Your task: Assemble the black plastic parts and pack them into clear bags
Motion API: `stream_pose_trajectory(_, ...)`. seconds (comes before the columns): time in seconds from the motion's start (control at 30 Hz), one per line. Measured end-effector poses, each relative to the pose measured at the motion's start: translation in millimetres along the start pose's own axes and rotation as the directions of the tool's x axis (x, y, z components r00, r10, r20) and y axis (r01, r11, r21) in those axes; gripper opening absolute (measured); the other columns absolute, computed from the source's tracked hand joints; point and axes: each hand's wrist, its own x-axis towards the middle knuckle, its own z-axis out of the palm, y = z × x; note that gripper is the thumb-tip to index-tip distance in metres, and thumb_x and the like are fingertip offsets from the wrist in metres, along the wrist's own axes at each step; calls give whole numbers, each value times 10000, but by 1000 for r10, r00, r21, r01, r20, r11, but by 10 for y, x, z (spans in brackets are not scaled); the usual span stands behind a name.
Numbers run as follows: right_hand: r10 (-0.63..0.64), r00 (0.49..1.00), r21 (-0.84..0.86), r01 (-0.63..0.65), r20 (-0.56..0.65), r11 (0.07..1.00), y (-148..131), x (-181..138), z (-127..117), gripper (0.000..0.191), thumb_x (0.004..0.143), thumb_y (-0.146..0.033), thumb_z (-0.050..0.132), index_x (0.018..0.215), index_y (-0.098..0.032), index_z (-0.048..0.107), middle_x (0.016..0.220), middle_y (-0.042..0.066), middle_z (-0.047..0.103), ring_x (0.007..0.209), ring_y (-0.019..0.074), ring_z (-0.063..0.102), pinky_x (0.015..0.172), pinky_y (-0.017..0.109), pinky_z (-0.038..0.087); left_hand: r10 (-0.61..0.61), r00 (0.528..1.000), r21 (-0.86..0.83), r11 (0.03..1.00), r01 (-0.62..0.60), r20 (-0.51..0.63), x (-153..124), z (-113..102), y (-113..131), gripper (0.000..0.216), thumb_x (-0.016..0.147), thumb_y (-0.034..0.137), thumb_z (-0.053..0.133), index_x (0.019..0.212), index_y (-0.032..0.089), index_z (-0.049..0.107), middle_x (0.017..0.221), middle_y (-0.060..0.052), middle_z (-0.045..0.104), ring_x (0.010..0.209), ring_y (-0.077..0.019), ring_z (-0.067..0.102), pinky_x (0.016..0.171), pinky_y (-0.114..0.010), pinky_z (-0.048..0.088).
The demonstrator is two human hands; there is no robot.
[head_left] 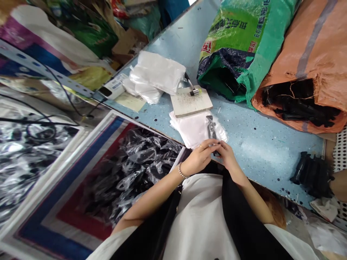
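Observation:
At the near edge of the blue table, my left hand (pixel 202 154) and my right hand (pixel 227 155) meet with fingertips pinched together. Between them is a narrow black plastic part (pixel 210 124), its far end pointing away from me and its near end partly covered by my fingers. Clear film shows around this part, so it looks to be in or under a thin plastic bag (pixel 222 133). Just beyond my hands lies a stack of flat, pale plastic bags (pixel 189 130). A speckled board (pixel 191 103) rests on the stack's far side, with a small black-and-silver tool (pixel 194 92) on it.
More pale bags (pixel 158 74) lie farther back. A green sack (pixel 244 47) and an orange sack (pixel 306 68) of black parts lie open on the right, near a row of black parts (pixel 311 175). Lower left, a lined box (pixel 67 209) holds bagged black pieces.

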Motion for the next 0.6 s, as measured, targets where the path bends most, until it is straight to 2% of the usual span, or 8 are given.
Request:
stream_pose_trajectory(0.1, -33, 995, -14, 32, -98, 999, 9, -93, -13, 401, 658, -513, 858, 845, -224, 651, 740, -45, 600, 597, 101, 525, 449, 192, 410, -174, 984, 168, 970, 177, -31, -83, 11, 27, 427, 961, 44, 403, 1300, 177, 626, 1520, -188, 510, 1153, -233, 696, 995, -414, 611)
stream_pose_trajectory(0.17, -52, 993, -7, 51, -103, 999, 34, -128, -17, 438, 658, -521, 858, 923, -232, 662, 820, -36, 649, 658, 117, 584, 477, 198, 462, -201, 980, 252, 949, 191, 14, -101, 37, 28, 479, 957, 40, 390, 1380, 162, 578, 1548, -199, 499, 1229, -274, 670, 1022, -449, 599)
stream_pose_trajectory(0.23, -104, 992, 2, 104, -77, 995, 74, -158, -12, 439, 686, -524, 851, 973, -250, 662, 918, -27, 685, 769, 140, 644, 558, 218, 538, -124, 989, 232, 967, 102, 80, -95, 92, 45, 593, 934, 11, 371, 1505, 148, 458, 1545, -195, 512, 1351, -278, 598, 1090, -450, 563)
stream_pose_trajectory(0.3, -174, 984, -12, 173, -29, 985, 112, -215, -5, 401, 766, -554, 799, 1019, -269, 674, 1030, -14, 709, 901, 168, 683, 716, 278, 609, -24, 996, 148, 989, 10, 90, -74, 157, 81, 649, 919, 13, 393, 1557, 130, 374, 1533, -199, 520, 1429, -259, 528, 1129, -426, 536)
stream_pose_trajectory(0.4, -240, 963, -147, 258, 126, 955, 123, -388, 10, 391, 869, -537, 735, 1167, -287, 698, 1246, 14, 708, 1166, 213, 665, 1033, 375, 562, 12, 1000, 87, 996, -10, -18, -35, 142, 175, 539, 930, 148, 548, 1465, 136, 490, 1398, -199, 610, 1334, -265, 606, 1061, -417, 579)
stream_pose_trajectory(0.5, -137, 925, -229, 227, 353, 947, 58, -620, 39, 494, 892, -498, 743, 1331, -289, 655, 1398, 40, 660, 1282, 228, 628, 1150, 407, 476, -116, 981, 73, 989, 128, -153, -94, -227, 349, 240, 922, 250, 647, 1152, 197, 688, 1133, -118, 716, 1054, -218, 722, 930, -357, 621)
stream_pose_trajectory(0.53, -74, 898, -233, 191, 434, 954, 27, -691, 49, 527, 895, -501, 741, 1363, -282, 639, 1408, 54, 658, 1255, 231, 649, 1128, 415, 493, -200, 965, 60, 975, 212, -169, -170, -440, 414, 153, 925, 268, 653, 1056, 214, 710, 1076, -91, 731, 993, -200, 729, 900, -330, 621)
stream_pose_trajectory(0.6, 27, 835, -247, 131, 549, 960, -27, -798, 49, 550, 905, -516, 725, 1381, -257, 634, 1361, 85, 687, 1159, 232, 703, 1045, 422, 546, -384, 916, 34, 920, 390, -114, -435, -930, 500, 127, 928, 343, 655, 972, 251, 730, 1001, -34, 759, 927, -190, 733, 839, -293, 623)
